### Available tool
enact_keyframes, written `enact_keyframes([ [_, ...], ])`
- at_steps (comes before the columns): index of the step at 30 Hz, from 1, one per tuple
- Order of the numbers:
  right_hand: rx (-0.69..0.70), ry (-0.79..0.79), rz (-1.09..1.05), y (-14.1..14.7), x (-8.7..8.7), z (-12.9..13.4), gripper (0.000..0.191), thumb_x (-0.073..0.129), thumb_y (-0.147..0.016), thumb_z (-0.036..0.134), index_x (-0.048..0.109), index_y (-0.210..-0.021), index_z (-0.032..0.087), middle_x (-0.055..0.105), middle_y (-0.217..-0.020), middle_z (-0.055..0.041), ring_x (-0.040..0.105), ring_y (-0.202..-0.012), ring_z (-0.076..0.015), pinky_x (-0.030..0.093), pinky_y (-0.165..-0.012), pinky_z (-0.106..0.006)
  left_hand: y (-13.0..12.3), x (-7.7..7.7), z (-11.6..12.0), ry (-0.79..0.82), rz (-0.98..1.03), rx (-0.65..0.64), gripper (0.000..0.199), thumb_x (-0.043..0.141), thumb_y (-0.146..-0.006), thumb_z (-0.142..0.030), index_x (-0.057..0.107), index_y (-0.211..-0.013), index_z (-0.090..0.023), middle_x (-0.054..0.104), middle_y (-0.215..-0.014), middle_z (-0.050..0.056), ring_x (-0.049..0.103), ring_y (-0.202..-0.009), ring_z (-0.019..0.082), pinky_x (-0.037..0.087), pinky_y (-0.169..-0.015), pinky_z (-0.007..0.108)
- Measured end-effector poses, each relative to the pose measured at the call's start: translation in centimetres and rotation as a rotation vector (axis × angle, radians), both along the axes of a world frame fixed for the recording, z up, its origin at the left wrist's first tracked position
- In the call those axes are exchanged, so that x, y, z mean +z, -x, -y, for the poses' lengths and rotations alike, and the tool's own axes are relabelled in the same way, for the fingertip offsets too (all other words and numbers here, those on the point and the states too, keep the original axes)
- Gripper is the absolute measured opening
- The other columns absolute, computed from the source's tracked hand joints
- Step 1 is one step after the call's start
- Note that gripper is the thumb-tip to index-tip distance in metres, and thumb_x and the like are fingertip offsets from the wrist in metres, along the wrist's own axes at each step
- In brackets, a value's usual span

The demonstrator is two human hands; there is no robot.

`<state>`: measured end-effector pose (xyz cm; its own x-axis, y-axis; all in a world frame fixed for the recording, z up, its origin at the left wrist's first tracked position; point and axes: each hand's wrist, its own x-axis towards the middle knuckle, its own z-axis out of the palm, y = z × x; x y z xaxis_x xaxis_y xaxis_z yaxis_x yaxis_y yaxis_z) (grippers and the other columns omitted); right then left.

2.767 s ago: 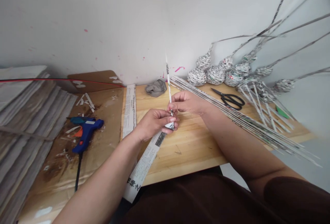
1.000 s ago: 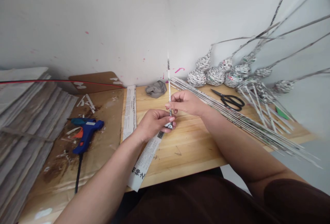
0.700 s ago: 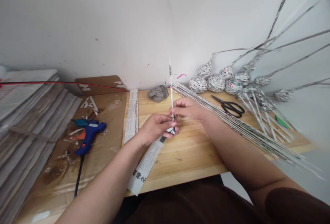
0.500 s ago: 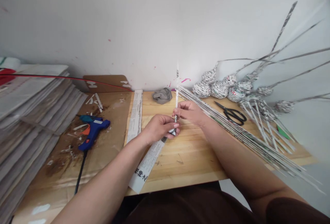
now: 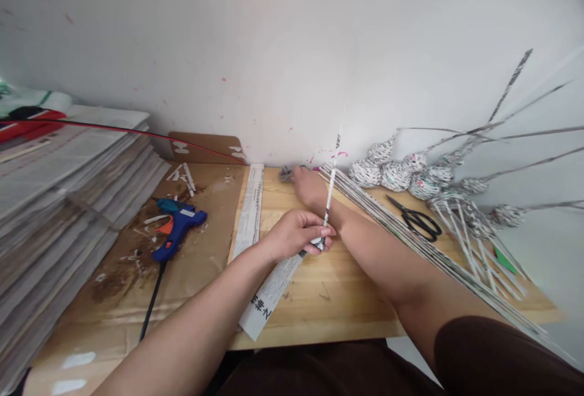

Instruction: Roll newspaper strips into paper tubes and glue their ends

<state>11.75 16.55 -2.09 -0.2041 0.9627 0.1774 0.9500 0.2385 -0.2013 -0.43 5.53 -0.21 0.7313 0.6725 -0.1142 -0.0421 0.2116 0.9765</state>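
Between the thumb and fingers of my left hand (image 5: 303,233) is the lower end of a thin rolled paper stick (image 5: 331,186), which stands nearly upright. From that hand a printed newspaper strip (image 5: 276,289) trails down to the table's front edge. My right hand (image 5: 309,186) reaches to the back of the table, its fingers on a crumpled grey cloth (image 5: 286,173); how they close on it is partly hidden. More flat newspaper strips (image 5: 249,210) lie left of my left hand.
Rolled paper sticks (image 5: 387,219) run diagonally at the right, beside black scissors (image 5: 420,222) and woven paper gourd shapes (image 5: 396,175). On cardboard at the left lies a blue glue gun (image 5: 180,232), near a tall newspaper stack (image 5: 59,213).
My right hand has let go of the paper stick and moved back and left onto the grey cloth. My left hand keeps its hold; the stick now leans slightly right. The view has shifted.
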Motion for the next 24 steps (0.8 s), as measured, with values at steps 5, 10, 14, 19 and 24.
enact_keyframes([
  [5,-0.038,0.038,-0.054,0.4,0.8,-1.6,0.050,0.024,-0.099,0.042,0.064,-0.107,0.012,0.068,-0.098,-0.0184,0.063,-0.094,-0.0264,0.043,-0.083,-0.036,0.0,0.1,0.1,-0.014,-0.006,-0.024,0.031,0.067,-0.077,-0.043,0.069,-0.086,-0.014,0.066,-0.080,0.006,0.062,-0.074,0.014,0.053,-0.064,0.026],
  [10,-0.085,0.112,-0.230,-0.4,1.4,-2.1,0.080,0.008,-0.094,0.060,0.071,-0.093,0.011,0.069,-0.096,-0.0191,0.063,-0.092,-0.0249,0.044,-0.081,-0.034,0.0,0.1,0.2,-0.021,-0.027,-0.009,0.032,0.067,-0.076,-0.044,0.069,-0.086,-0.013,0.067,-0.081,0.007,0.063,-0.075,0.014,0.052,-0.064,0.026],
  [14,-0.143,0.286,-0.805,-2.7,1.6,0.8,0.073,0.014,-0.094,0.062,0.066,-0.114,0.014,0.066,-0.110,-0.0144,0.062,-0.082,-0.0189,0.046,-0.069,-0.031,-0.2,0.0,0.3,0.005,-0.022,-0.013,0.034,0.068,-0.074,-0.045,0.069,-0.087,-0.013,0.068,-0.082,0.008,0.063,-0.073,0.014,0.051,-0.061,0.025],
  [19,0.107,0.593,-1.278,-6.8,2.7,8.3,0.046,0.055,-0.085,0.054,0.070,-0.107,0.017,0.066,-0.106,-0.0116,0.060,-0.087,-0.0164,0.045,-0.069,-0.026,-0.4,-0.3,0.5,0.020,-0.032,-0.012,0.035,0.069,-0.072,-0.047,0.069,-0.085,-0.014,0.069,-0.082,0.008,0.065,-0.071,0.015,0.053,-0.061,0.027],
  [24,0.288,0.714,-1.339,-8.0,3.8,13.4,0.038,0.063,-0.083,0.044,0.070,-0.106,0.015,0.067,-0.086,-0.0077,0.060,-0.072,-0.0144,0.047,-0.069,-0.030,-0.6,-0.4,0.8,0.002,-0.044,-0.075,0.036,0.071,-0.071,-0.046,0.070,-0.082,-0.011,0.068,-0.079,0.008,0.064,-0.071,0.015,0.054,-0.064,0.029],
])
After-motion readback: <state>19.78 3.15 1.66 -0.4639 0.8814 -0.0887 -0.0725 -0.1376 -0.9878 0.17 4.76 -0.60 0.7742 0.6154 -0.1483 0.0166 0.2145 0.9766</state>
